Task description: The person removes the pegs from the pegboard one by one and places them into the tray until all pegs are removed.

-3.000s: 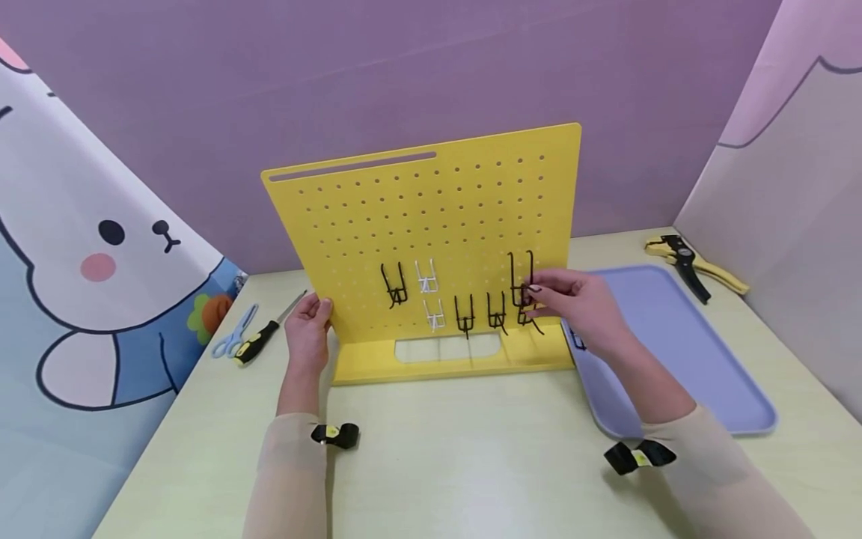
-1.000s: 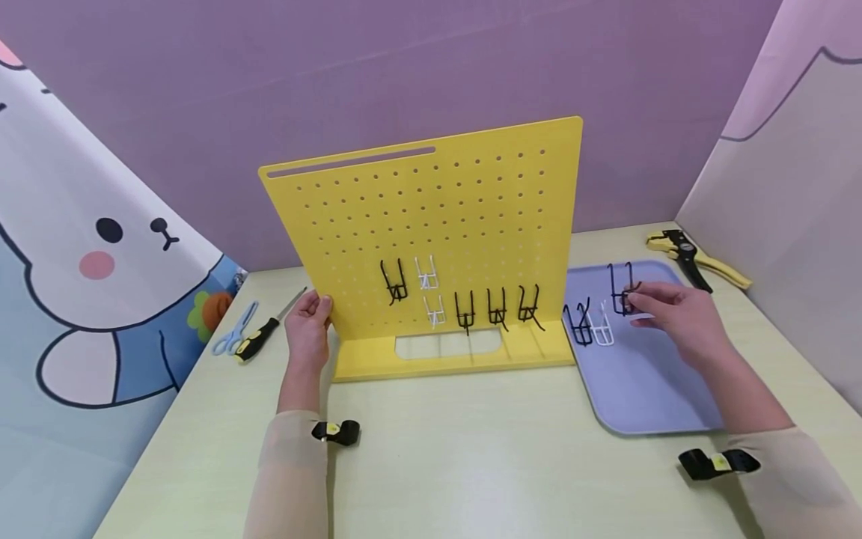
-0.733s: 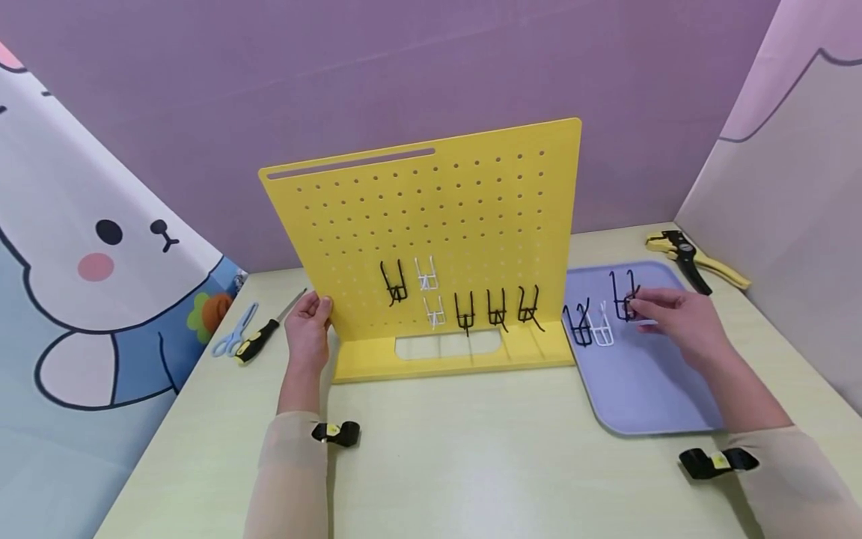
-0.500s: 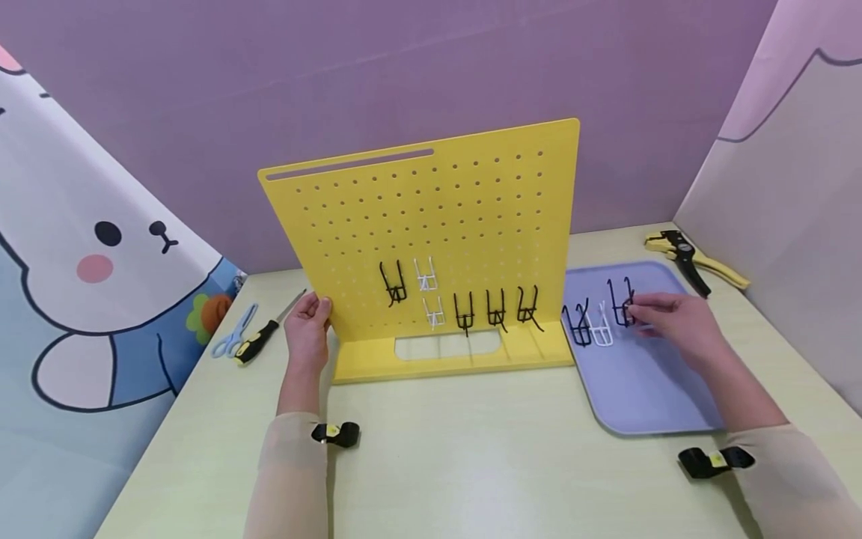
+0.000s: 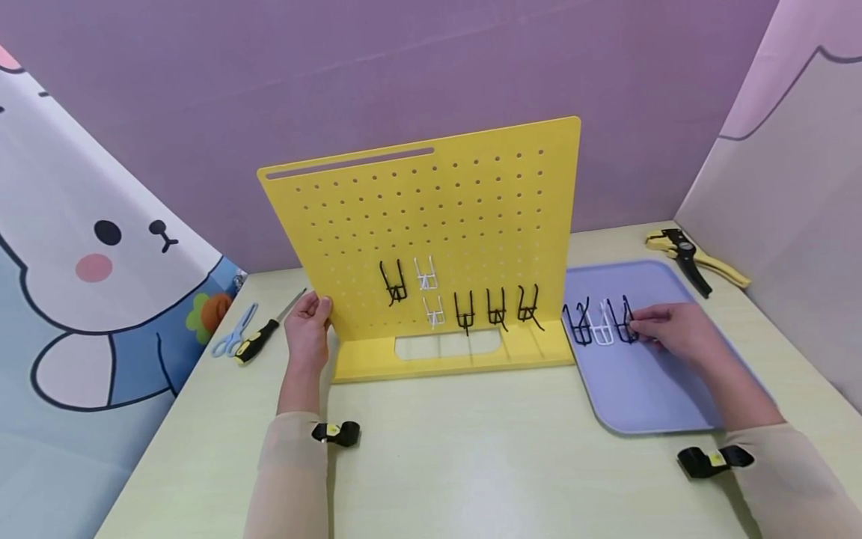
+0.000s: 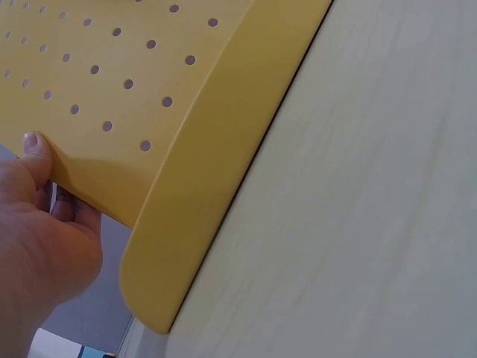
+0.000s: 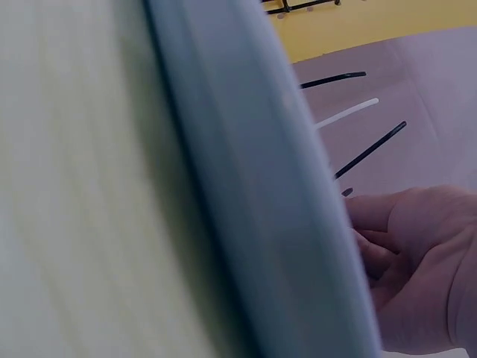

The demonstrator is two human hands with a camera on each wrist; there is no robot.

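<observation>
Purple wall [image 5: 417,67] out back, pale table [image 5: 458,457] underneath. We've got both arms stretched forward, the right one angled out over the blue tray [image 5: 646,393]. Our right hand [image 5: 676,329] pinches a black hook [image 5: 621,326] at the tray, just beside a white hook [image 5: 602,326]; can't tell if it's touching down. Our left hand [image 5: 308,333] grips the yellow board [image 5: 420,232] by its edge, and the left wrist view shows the thumb on its front. Right wrist view: tray side hides our fingertips, which the head view catches.

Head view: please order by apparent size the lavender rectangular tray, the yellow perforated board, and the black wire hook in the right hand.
1. Yellow perforated board
2. Lavender tray
3. Held black wire hook
</observation>
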